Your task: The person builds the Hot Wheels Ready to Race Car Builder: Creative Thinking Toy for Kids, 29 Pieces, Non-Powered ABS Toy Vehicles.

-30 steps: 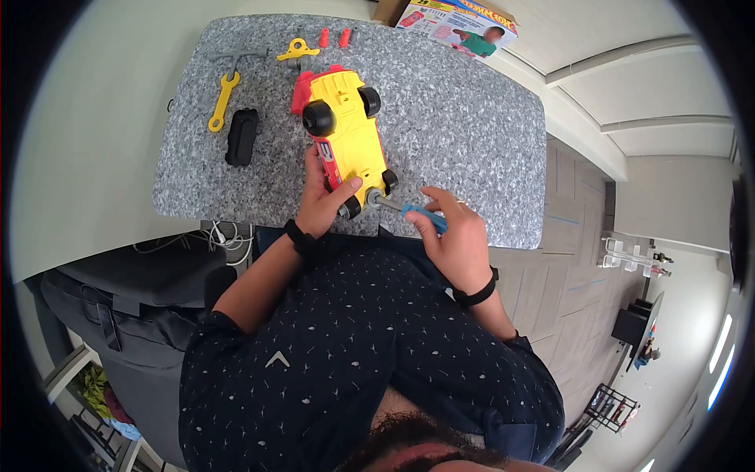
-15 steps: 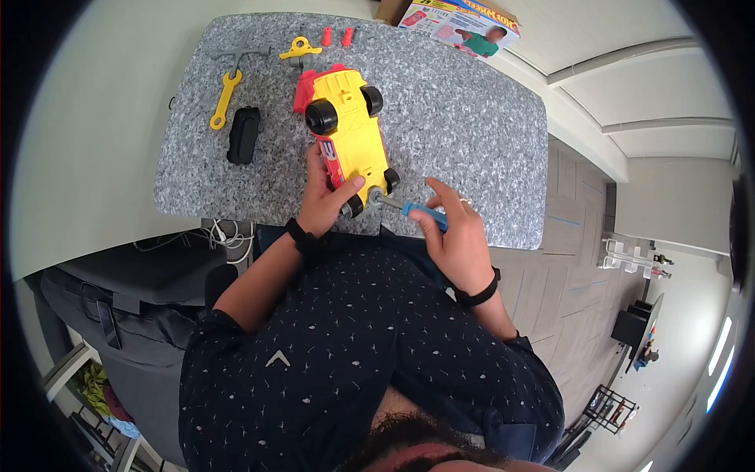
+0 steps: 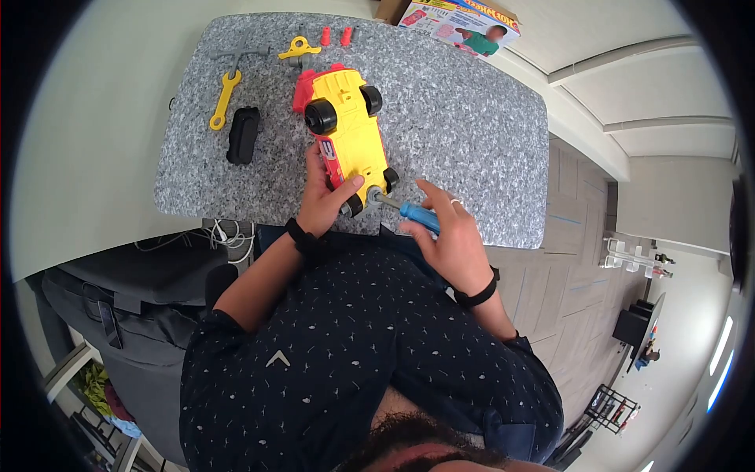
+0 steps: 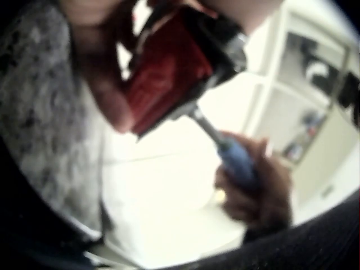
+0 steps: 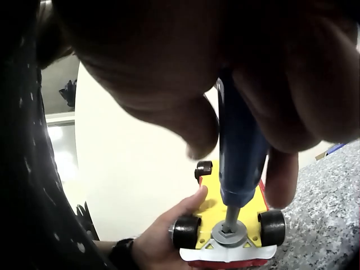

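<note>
My left hand (image 3: 320, 206) grips a red and yellow toy car (image 3: 356, 135) near one end, thumb lying on its yellow underside. The car is turned wheels up, its black wheels (image 3: 320, 116) showing. At the end closest to me, a grey hex-headed plastic bolt (image 5: 229, 232) sits between two wheels. Into its head goes the grey shaft of a toy screwdriver (image 5: 242, 152) with a blue handle. My right hand (image 3: 458, 245) holds that handle, thumb on one side and fingers on the other; the index finger reaches out past it.
On the speckled grey table (image 3: 464, 141) lie a yellow wrench (image 3: 226, 101), a grey T-shaped part (image 3: 240, 53), a black plastic piece (image 3: 244, 135), a yellow part (image 3: 299, 49) and red pegs (image 3: 325, 36). A printed toy box (image 3: 464, 27) stands beyond the far edge.
My right hand has shifted slightly around the screwdriver handle, its thumb and fingers changing position. The car and left hand stay almost where they were.
</note>
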{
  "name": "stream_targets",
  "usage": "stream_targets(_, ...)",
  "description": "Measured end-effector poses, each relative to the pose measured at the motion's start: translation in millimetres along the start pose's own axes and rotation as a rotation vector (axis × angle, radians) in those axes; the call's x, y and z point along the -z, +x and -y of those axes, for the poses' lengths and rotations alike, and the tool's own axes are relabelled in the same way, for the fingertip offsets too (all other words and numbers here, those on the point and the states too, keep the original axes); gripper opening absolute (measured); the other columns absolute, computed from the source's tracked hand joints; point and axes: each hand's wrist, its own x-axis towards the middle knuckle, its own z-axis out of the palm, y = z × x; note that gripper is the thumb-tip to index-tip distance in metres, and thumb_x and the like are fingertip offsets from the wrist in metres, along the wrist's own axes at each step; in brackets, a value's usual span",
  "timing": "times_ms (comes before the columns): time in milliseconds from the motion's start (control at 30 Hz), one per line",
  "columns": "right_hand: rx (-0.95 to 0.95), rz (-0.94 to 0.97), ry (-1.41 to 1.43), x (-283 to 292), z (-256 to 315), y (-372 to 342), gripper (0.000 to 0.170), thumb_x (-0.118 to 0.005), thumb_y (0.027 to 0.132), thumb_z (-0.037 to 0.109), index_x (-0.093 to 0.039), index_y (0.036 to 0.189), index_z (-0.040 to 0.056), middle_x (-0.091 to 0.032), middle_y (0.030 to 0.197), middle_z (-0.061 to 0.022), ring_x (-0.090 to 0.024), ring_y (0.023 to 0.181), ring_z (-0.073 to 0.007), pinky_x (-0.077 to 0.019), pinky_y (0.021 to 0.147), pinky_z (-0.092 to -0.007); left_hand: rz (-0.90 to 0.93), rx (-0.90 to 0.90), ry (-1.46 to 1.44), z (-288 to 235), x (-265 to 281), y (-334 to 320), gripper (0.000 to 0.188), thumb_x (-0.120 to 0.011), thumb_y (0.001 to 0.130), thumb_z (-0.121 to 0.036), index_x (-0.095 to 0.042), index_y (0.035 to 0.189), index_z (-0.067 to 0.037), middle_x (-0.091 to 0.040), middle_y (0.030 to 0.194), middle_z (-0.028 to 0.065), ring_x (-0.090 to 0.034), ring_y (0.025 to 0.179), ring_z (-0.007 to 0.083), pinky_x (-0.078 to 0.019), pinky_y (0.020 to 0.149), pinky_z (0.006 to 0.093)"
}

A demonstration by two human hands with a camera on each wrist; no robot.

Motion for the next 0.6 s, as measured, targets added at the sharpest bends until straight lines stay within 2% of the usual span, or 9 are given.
stream_targets(33, 0.074, -0.041, -0.002, 0, 1, 1, 0.044, -0.084, 0.103, 0.025, -0.07, 0.137, 0.0016, -0.077, 0.092, -0.0239, -0.077, 0.081, -0.0459, -0.0602, 0.071, -0.051, 0.003, -0.014, 0.012, 1, 1, 0, 0.089, -0.078, 0.105, -0.004, -0.019, 0.171, -0.008, -0.052, 0.16, 0.0141, -0.058, 0.149, 0.024, -0.0509, 0.123, 0.0446)
stream_targets(133, -0.029, 0.122, -0.095, -4, -6, -4, 0.038, -0.084, 0.102, 0.029, -0.074, 0.129, 0.0034, -0.078, 0.094, -0.0218, -0.077, 0.083, -0.0434, -0.0607, 0.072, -0.0492, 0.004, -0.032, 0.025, 3, 4, -1, 0.084, -0.074, 0.108, -0.006, -0.02, 0.172, -0.008, -0.052, 0.16, 0.014, -0.056, 0.149, 0.0235, -0.0488, 0.124, 0.0438)
stream_targets(233, -0.042, 0.16, -0.138, -6, -10, -5, 0.034, -0.084, 0.102, 0.031, -0.076, 0.123, 0.0055, -0.079, 0.099, -0.0192, -0.077, 0.09, -0.0422, -0.061, 0.076, -0.0486, 0.012, -0.028, 0.028, 6, 7, -1, 0.078, -0.07, 0.111, -0.009, -0.022, 0.172, -0.007, -0.051, 0.161, 0.0134, -0.054, 0.151, 0.0227, -0.0458, 0.126, 0.0435)
stream_targets(333, 0.021, 0.17, -0.175, 0, -8, -3, 0.034, -0.083, 0.101, 0.03, -0.075, 0.125, 0.0064, -0.079, 0.101, -0.0166, -0.076, 0.092, -0.0413, -0.0607, 0.079, -0.0485, 0.035, 0.003, 0.006, 4, 7, -1, 0.076, -0.069, 0.113, -0.012, -0.023, 0.173, -0.007, -0.05, 0.163, 0.013, -0.052, 0.153, 0.0227, -0.0431, 0.128, 0.044)
stream_targets(433, -0.001, 0.246, -0.257, 8, -24, -8, 0.027, -0.082, 0.102, 0.019, -0.072, 0.123, 0.0059, -0.076, 0.101, -0.0192, -0.075, 0.098, -0.0405, -0.0598, 0.085, -0.0476, 0.055, 0.012, -0.069, -1, 5, -5, 0.08, -0.069, 0.112, -0.011, -0.021, 0.176, -0.007, -0.048, 0.167, 0.0134, -0.05, 0.155, 0.0232, -0.0415, 0.129, 0.0444)
stream_targets(467, -0.012, 0.186, -0.158, 8, -32, -9, 0.026, -0.083, 0.102, 0.018, -0.07, 0.12, 0.0052, -0.076, 0.1, -0.0177, -0.075, 0.092, -0.0373, -0.0591, 0.081, -0.0457, 0.062, 0.008, -0.101, -3, 3, -5, 0.082, -0.069, 0.112, -0.011, -0.019, 0.178, -0.007, -0.047, 0.168, 0.0136, -0.049, 0.156, 0.0233, -0.0412, 0.129, 0.0444)
stream_targets(533, -0.032, 0.064, 0.043, 2, -51, -9, 0.024, -0.084, 0.102, 0.017, -0.067, 0.114, 0.0039, -0.075, 0.097, -0.0147, -0.074, 0.082, -0.0308, -0.0576, 0.073, -0.0417, 0.078, -0.094, 0.019, -15, 1, -3, 0.088, -0.072, 0.111, -0.01, -0.017, 0.179, -0.006, -0.046, 0.17, 0.0138, -0.048, 0.157, 0.0237, -0.0414, 0.129, 0.0445)
stream_targets(600, -0.136, -0.05, 0.329, -8, -68, -11, 0.023, -0.082, 0.104, 0.014, -0.063, 0.113, 0.0049, -0.075, 0.099, -0.0118, -0.072, 0.083, -0.0227, -0.0563, 0.073, -0.0382, 0.083, -0.191, 0.151, -21, 1, -1, 0.091, -0.076, 0.108, -0.011, -0.02, 0.18, -0.005, -0.046, 0.171, 0.0151, -0.05, 0.156, 0.0255, -0.0428, 0.128, 0.045)
